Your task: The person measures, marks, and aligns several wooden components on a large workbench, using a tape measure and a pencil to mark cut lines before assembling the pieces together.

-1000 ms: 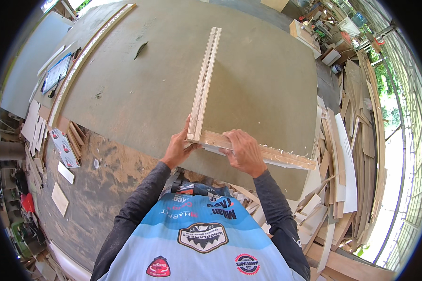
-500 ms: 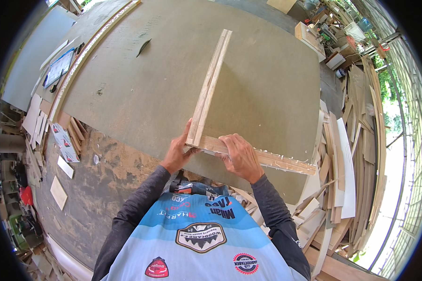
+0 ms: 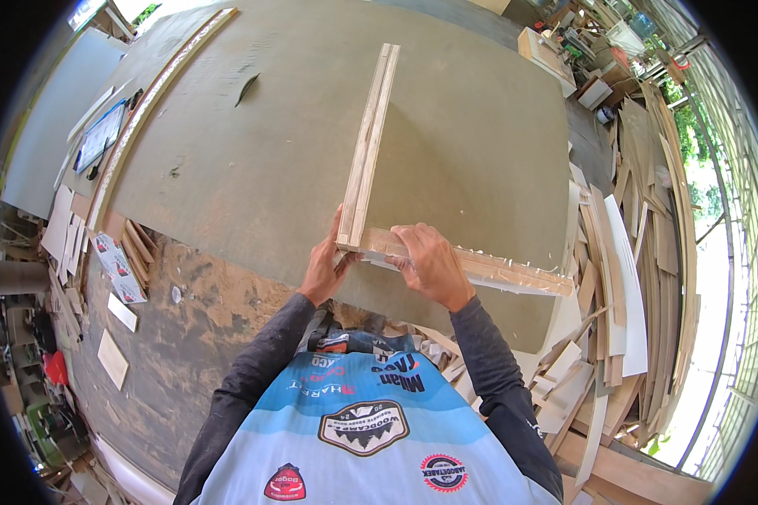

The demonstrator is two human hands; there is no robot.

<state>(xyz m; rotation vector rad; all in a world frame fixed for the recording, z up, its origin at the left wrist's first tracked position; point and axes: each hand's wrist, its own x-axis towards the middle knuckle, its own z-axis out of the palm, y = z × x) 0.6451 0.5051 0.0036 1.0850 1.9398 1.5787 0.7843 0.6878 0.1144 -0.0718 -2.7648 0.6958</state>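
Two pale wooden pieces meet at a corner in an L on the table. The long wooden strip (image 3: 369,151), with a groove-like line along its top, runs away from me. A second wooden piece (image 3: 509,271) reaches to the right, with thin curled shavings or splinters along its top edge. My left hand (image 3: 327,265) is closed round the corner where they meet, its thumb and fingers on either side. My right hand (image 3: 429,265) grips the right-hand piece just beside that corner, fingers over the top and thumb on the near side.
A broad greenish-brown sheet tabletop (image 3: 261,160) lies under the pieces. On the left are a long curved-looking strip (image 3: 156,105) and a clipboard (image 3: 103,135). A dark leaf-shaped scrap (image 3: 247,88) lies farther back. Wood offcuts (image 3: 619,278) pile up on the right.
The whole view has turned and shifted slightly. Both hands keep the same grip on the L-shaped wooden pieces, with no clear movement against the table.
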